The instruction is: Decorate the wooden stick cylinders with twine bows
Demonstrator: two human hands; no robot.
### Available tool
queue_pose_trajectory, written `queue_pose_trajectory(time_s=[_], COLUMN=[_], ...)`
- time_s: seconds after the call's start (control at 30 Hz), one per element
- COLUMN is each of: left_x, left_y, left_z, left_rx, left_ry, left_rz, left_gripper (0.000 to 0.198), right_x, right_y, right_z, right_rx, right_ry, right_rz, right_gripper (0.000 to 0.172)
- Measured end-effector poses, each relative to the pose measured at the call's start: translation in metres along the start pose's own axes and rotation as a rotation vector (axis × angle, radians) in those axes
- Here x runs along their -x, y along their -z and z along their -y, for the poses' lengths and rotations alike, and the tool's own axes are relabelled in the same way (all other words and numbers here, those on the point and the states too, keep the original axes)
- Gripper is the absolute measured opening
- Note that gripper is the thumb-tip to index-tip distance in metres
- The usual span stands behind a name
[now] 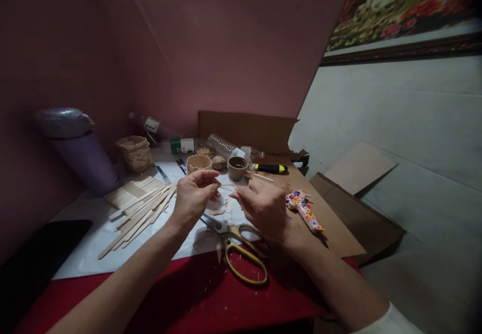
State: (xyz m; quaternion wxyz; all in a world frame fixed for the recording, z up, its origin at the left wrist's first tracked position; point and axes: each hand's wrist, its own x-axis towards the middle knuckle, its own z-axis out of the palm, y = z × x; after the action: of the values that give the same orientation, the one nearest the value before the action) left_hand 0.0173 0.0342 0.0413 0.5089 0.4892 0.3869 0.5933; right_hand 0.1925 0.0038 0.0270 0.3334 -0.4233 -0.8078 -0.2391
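Note:
My left hand [196,193] is closed in a pinch over the middle of the table. Facing it, my right hand [261,206] has its fingers curled and pinched too. Between the fingertips runs a thin pale strand [226,186]; whether it is twine or a wood sliver I cannot tell. Below the hands lie gold-handled scissors [244,261], with handles toward me and blades partly opened. Small wood scraps [217,211] are scattered on the white paper [85,238]. Behind my left hand stands a small round container with a scalloped rim [199,162].
Wooden craft sticks [141,218] lie fanned at left, near a stick-covered pot [134,153] and a purple bottle [81,153]. Plastic bottles [224,145], twine balls [219,162], a brown cup [237,168] and a yellow-black cutter [270,168] sit behind. A flowered glue gun [306,211] lies at right.

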Motion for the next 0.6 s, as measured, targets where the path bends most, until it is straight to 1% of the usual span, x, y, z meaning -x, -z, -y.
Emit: queue_pose_trajectory(time_s=[0.07,0.13,0.27,0.33,0.43,0.47,0.5,0.53,0.57,0.6], left_x=[0.0,0.0,-0.004,-0.006,-0.009,-0.009,-0.01,-0.01,-0.009,-0.009], left_y=[0.001,0.001,0.005,0.007,0.011,0.013,0.014,0.014,0.014,0.014], left_z=[0.0,0.0,-0.004,-0.006,-0.01,-0.011,-0.011,-0.011,-0.011,-0.01], left_rx=[-0.033,-0.033,-0.044,-0.085,-0.149,-0.165,-0.177,-0.185,-0.191,-0.195], left_ry=[-0.048,-0.072,-0.086,-0.141,-0.234,-0.251,-0.261,-0.269,-0.277,-0.289], left_rz=[-0.024,-0.047,-0.086,-0.136,-0.212,-0.22,-0.216,-0.205,-0.186,-0.161], left_gripper=[0.029,0.028,0.028,0.027,0.024,0.023,0.023,0.024,0.024,0.024], right_x=[-0.001,-0.002,-0.001,-0.001,0.0,0.001,0.001,0.001,0.001,0.0], right_y=[0.004,0.006,0.006,0.007,0.009,0.009,0.01,0.011,0.012,0.014], right_z=[0.005,0.01,0.018,0.022,0.025,0.024,0.023,0.02,0.018,0.015], right_rx=[0.023,0.01,0.032,0.025,-0.122,-0.181,-0.222,-0.238,-0.23,-0.203], right_ry=[-0.026,-0.034,0.049,0.116,0.204,0.196,0.155,0.084,-0.005,-0.104], right_rz=[-0.05,-0.068,-0.054,0.021,0.278,0.342,0.358,0.32,0.237,0.12], right_gripper=[0.026,0.027,0.028,0.029,0.038,0.04,0.041,0.042,0.04,0.037])
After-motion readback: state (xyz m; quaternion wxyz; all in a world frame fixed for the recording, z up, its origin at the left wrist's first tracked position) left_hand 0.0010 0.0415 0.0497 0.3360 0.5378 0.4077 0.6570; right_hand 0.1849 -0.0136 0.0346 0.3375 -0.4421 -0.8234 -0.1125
